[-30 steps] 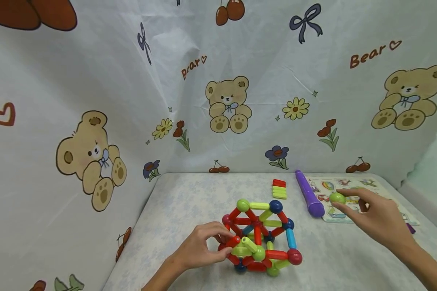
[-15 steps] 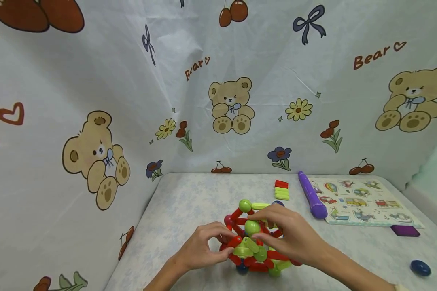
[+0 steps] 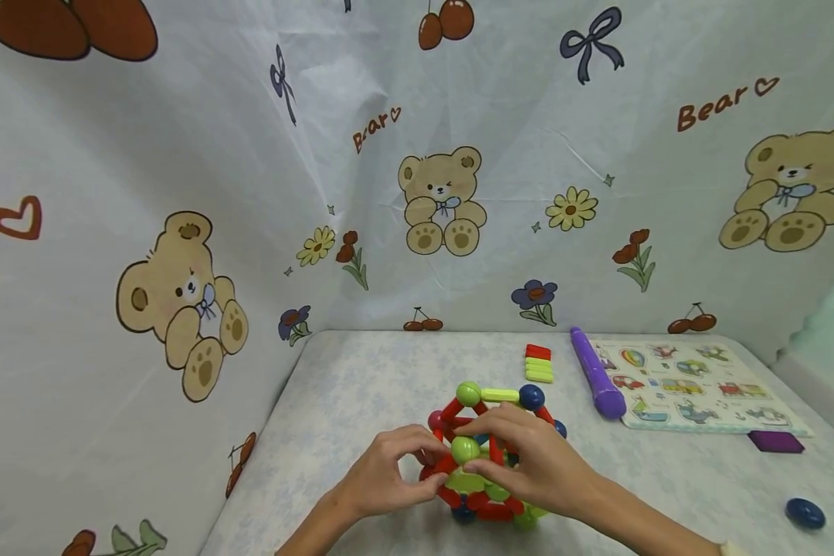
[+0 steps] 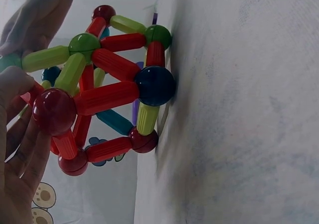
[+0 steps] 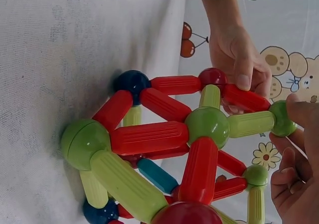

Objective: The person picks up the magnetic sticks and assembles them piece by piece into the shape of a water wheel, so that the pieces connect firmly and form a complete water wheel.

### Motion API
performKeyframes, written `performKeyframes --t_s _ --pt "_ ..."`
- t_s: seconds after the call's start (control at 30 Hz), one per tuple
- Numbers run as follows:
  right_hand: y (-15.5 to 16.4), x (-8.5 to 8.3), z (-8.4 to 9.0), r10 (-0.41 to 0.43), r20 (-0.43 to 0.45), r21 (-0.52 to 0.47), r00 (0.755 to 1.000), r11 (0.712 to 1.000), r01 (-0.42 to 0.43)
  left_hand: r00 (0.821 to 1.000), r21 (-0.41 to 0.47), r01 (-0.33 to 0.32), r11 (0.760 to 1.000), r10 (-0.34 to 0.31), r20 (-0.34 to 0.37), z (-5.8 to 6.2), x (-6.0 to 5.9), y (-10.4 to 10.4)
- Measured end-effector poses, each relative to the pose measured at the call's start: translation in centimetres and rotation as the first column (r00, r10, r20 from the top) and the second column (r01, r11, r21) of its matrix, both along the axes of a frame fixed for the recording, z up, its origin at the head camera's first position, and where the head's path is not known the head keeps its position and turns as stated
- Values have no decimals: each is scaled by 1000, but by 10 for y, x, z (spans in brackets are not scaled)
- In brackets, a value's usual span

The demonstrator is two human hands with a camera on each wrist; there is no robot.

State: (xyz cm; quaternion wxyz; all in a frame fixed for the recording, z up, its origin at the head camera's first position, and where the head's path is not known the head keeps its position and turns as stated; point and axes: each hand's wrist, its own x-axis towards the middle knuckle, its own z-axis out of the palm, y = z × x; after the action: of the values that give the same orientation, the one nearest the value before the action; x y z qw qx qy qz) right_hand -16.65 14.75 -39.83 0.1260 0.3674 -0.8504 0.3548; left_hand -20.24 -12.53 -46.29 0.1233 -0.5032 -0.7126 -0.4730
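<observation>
A magnetic ball-and-rod structure [image 4: 107, 97] of red, green and blue pieces stands on the table in front of me. My left hand [image 3: 396, 475] is at its near left side, thumb and fingers pinching a red rod [image 5: 246, 98] that runs up from a red ball [image 5: 213, 77]. Between thumb and fingertips, my right hand [image 3: 538, 459] holds a green ball [image 3: 466, 449]. In the right wrist view this ball sits right at the ends of the red rod and a light green rod [image 5: 251, 125]. My right hand hides much of the structure's right side in the head view.
Behind the structure lie several short red and green rods [image 3: 538, 364] in a row. To the right are a purple stick with a rounded end [image 3: 598, 378], a picture board [image 3: 709, 417], a dark purple block [image 3: 776, 442] and a dark blue ball [image 3: 805, 513].
My right hand has brought the green ball from over the picture board leftward to the structure, then down to the rod ends. The left hand has kept its hold on the red rod.
</observation>
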Motion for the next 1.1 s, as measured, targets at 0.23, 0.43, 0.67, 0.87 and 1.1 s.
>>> performKeyframes --t_s 0.23,0.43,0.67,0.87,1.1 --pt "1 -2 2 15 -6 -2 1000 1000 -15 1000 2 5 1000 -5 5 2 0 -1" --pt "18 -18 14 -6 -141 -100 990 995 -8 1000 -5 -5 1000 5 20 0 -1 -3" --pt "73 -81 20 -298 -286 -133 911 954 270 1000 -18 -14 1000 15 24 -3 -1 -6" --pt "115 -136 -22 -385 -121 55 915 918 394 999 -29 -11 1000 12 38 -3 -2 -7" --pt "131 -170 -70 -389 52 306 920 883 356 999 -23 3 1000 -2 49 -5 -3 -7"
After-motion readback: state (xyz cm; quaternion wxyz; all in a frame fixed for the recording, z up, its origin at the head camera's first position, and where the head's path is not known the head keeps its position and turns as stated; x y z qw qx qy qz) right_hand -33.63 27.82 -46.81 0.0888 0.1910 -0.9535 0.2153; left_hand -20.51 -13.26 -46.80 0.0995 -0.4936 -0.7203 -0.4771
